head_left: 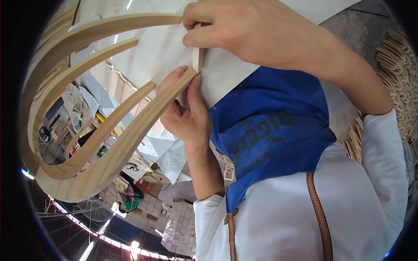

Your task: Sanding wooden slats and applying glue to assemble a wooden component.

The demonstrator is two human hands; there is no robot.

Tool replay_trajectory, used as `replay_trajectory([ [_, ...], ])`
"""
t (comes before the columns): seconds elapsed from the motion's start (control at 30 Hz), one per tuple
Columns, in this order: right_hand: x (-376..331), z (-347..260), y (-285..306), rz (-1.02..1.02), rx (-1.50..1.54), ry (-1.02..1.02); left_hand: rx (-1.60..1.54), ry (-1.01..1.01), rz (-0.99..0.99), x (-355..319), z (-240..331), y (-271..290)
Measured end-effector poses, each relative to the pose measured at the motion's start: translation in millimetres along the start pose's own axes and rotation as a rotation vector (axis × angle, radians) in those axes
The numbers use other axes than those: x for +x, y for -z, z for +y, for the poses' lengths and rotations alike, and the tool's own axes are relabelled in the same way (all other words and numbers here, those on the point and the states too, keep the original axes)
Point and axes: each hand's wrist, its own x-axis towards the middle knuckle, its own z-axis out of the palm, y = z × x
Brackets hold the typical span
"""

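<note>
A pale curved wooden frame (111, 163) bends round the left side in a wide U. My left hand (187, 111) is closed round one of its ends, the thumb on one side and fingers on the other. My right hand (244, 30) pinches a short wooden strip (198, 61), whose lower end meets the frame's end at my left thumb. The strip's upper part is hidden by my right fingers. Inside the big curve lies a second, smaller wooden curve (117, 111) with two free ends; whether the two curves are joined cannot be told.
A whitish sheet-like work surface (230, 71) lies under my hands. Many looped wooden pieces (398, 78) are piled at the right. Beyond the frame are a cluttered bench, a wire fan (98, 211) and a person in green (130, 202). My blue apron (270, 126) is close by.
</note>
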Motion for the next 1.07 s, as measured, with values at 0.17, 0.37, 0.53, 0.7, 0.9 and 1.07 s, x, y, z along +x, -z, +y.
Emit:
replay_trajectory([
  [0.17,0.0,9.4,-21.6,-0.054,-0.056,0.051,-0.026,-0.027,0.039,8.6,3.8,-6.2],
  [0.37,4.8,10.4,-17.3,-0.062,0.003,0.068,-0.058,-0.053,0.071,8.3,4.6,-9.0],
  [0.53,6.2,10.6,-21.9,-0.058,0.021,0.078,-0.019,-0.057,0.044,10.9,3.5,-4.1],
  [0.7,7.1,16.5,-30.0,-0.027,0.054,0.108,-0.029,-0.045,0.022,13.0,3.2,-2.7],
  [0.9,8.7,23.6,-37.8,0.010,0.091,0.150,-0.088,-0.048,-0.004,15.0,-0.3,-2.8],
  [1.07,10.8,20.7,-33.2,-0.094,0.089,0.125,-0.088,-0.054,-0.021,15.1,-1.2,-1.1],
])
